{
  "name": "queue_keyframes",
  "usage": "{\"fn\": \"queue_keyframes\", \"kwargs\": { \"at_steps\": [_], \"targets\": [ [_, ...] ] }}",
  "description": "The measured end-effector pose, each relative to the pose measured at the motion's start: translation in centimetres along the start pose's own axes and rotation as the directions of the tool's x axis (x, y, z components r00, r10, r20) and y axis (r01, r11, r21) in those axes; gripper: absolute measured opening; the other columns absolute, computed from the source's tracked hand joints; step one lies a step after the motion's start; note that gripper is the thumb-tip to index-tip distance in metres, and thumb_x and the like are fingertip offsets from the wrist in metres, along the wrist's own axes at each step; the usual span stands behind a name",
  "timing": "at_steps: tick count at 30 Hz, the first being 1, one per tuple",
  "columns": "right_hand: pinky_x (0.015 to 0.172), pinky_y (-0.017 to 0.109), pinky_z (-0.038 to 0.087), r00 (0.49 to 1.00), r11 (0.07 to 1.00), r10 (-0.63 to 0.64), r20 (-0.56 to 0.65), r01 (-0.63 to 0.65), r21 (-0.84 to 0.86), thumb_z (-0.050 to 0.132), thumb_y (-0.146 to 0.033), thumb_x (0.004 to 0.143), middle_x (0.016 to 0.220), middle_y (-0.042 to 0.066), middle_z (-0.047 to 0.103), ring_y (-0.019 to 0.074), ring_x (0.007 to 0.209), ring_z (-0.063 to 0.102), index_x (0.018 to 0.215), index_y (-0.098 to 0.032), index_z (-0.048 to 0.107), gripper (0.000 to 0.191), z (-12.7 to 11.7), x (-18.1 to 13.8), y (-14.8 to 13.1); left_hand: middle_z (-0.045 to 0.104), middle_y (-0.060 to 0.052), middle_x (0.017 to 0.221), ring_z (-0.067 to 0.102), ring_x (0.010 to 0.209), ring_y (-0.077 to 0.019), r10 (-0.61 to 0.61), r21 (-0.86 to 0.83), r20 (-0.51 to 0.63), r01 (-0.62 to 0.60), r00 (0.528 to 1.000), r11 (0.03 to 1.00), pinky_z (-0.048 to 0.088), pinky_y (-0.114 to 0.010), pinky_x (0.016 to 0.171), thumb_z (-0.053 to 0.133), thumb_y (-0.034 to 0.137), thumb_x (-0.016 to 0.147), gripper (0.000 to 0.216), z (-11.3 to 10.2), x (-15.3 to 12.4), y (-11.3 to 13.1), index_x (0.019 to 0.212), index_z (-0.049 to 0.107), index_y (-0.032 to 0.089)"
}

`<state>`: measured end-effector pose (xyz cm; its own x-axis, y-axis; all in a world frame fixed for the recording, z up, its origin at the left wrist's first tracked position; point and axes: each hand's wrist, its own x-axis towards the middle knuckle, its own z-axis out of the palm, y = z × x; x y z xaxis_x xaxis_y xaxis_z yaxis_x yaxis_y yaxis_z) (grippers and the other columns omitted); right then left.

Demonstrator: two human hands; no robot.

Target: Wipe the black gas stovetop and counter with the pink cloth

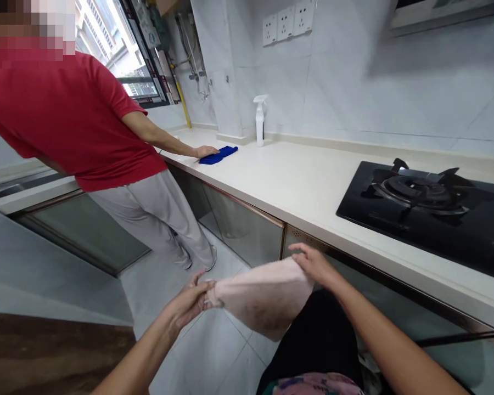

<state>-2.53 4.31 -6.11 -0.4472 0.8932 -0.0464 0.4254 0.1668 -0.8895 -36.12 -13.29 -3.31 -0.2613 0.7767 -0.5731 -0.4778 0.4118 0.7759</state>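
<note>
A pale pink cloth with faint dirty marks hangs stretched between my two hands, below the edge of the cream countertop. My left hand pinches its left corner with closed fingers. My right hand grips the upper right corner, close to the cabinet front. Both hands are in front of my body, above the tiled floor.
A person in a red shirt stands at the left, one hand resting on a blue cloth on the counter. A white spray bottle stands by the wall. A black gas hob lies at the right. Glass-fronted cabinets run under the counter.
</note>
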Motion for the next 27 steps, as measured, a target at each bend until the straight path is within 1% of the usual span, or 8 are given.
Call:
{"fn": "queue_keyframes", "kwargs": {
  "at_steps": [2,5,7,11,14,19,24,27],
  "targets": [
    [0.067,0.03,0.047,1.0,0.999,-0.023,-0.017,0.024,0.032,0.054,-0.046,0.084,0.079,0.0,0.068,0.0175,0.069,0.059,0.121,-0.022,0.07,0.046,-0.6,0.5,-1.0,0.072,-0.001,0.102,0.074,0.08,-0.0168,0.021,-0.025,0.079,-0.019,0.997,1.0,0.062,-0.035,0.082,0.088,0.008,0.067,0.106,0.8,-0.5,0.5,0.151,0.027,0.03],
    [0.075,0.033,0.049,0.998,0.998,-0.044,-0.046,0.046,0.04,0.055,-0.042,0.079,0.089,0.003,0.072,0.0197,0.079,0.062,0.101,-0.021,0.075,0.036,-0.6,0.5,-1.7,0.071,0.0,0.092,0.074,0.076,-0.0168,-0.181,0.063,0.151,0.173,0.972,0.983,0.06,-0.029,0.077,0.086,0.002,0.061,0.108,1.0,-0.4,-0.9,0.151,0.029,0.022],
    [0.078,0.035,0.049,0.995,0.998,-0.046,-0.092,0.049,0.035,0.052,-0.042,0.08,0.091,0.005,0.073,0.0209,0.081,0.063,0.097,-0.021,0.076,0.036,-0.6,0.5,-1.8,0.069,0.002,0.082,0.071,0.07,-0.0158,-0.207,0.145,0.12,0.189,0.971,0.971,0.058,-0.026,0.07,0.085,0.004,0.061,0.105,0.6,0.2,-1.0,0.15,0.031,0.018],
    [0.07,0.034,0.047,0.982,0.998,-0.038,-0.186,0.045,0.035,0.041,-0.047,0.086,0.087,0.004,0.071,0.0206,0.074,0.059,0.113,-0.019,0.073,0.05,-2.0,1.1,-2.4,0.067,0.003,0.079,0.064,0.065,-0.0122,0.155,0.198,0.018,-0.156,0.988,0.968,0.053,-0.023,0.064,0.089,0.016,0.062,0.09,-0.3,1.2,3.1,0.14,0.044,0.02],
    [0.072,0.033,0.046,0.98,0.997,-0.07,-0.184,0.075,0.022,0.044,-0.045,0.086,0.089,0.003,0.072,0.0202,0.077,0.059,0.108,-0.021,0.074,0.045,-3.4,1.6,-3.5,0.065,0.003,0.078,0.061,0.065,-0.0126,0.248,0.373,0.071,-0.256,0.966,0.892,0.048,-0.023,0.061,0.09,0.035,0.063,0.069,-0.2,1.2,6.6,0.123,0.06,0.019],
    [0.078,0.032,0.046,0.984,0.992,-0.121,-0.132,0.117,-0.037,0.049,-0.036,0.085,0.091,0.003,0.074,0.0198,0.082,0.062,0.099,-0.023,0.075,0.032,-4.9,1.5,-6.0,0.07,-0.003,0.085,0.065,0.078,-0.0213,0.289,0.739,0.251,-0.376,0.924,0.559,0.048,-0.027,0.069,0.081,0.049,0.065,0.053,1.0,0.3,8.8,0.107,0.073,0.017],
    [0.081,0.032,0.045,0.989,0.989,-0.126,-0.084,0.118,-0.092,0.056,-0.027,0.083,0.095,0.003,0.074,0.0207,0.088,0.062,0.094,-0.024,0.075,0.022,-5.8,0.5,-7.9,0.074,-0.008,0.103,0.069,0.096,-0.0286,0.281,0.921,0.378,-0.388,0.882,-0.024,0.051,-0.033,0.085,0.066,0.038,0.069,0.048,1.5,-0.7,11.4,0.112,0.076,0.021],
    [0.084,0.033,0.045,0.99,0.989,-0.131,-0.046,0.128,-0.076,0.057,-0.023,0.081,0.096,0.005,0.073,0.0208,0.09,0.061,0.088,-0.022,0.073,0.018,-6.5,0.0,-9.5,0.076,-0.007,0.108,0.07,0.101,-0.029,0.258,0.905,0.425,-0.408,0.868,-0.117,0.051,-0.033,0.088,0.06,0.042,0.073,0.043,1.7,-1.2,13.2,0.109,0.076,0.024]
  ]
}}
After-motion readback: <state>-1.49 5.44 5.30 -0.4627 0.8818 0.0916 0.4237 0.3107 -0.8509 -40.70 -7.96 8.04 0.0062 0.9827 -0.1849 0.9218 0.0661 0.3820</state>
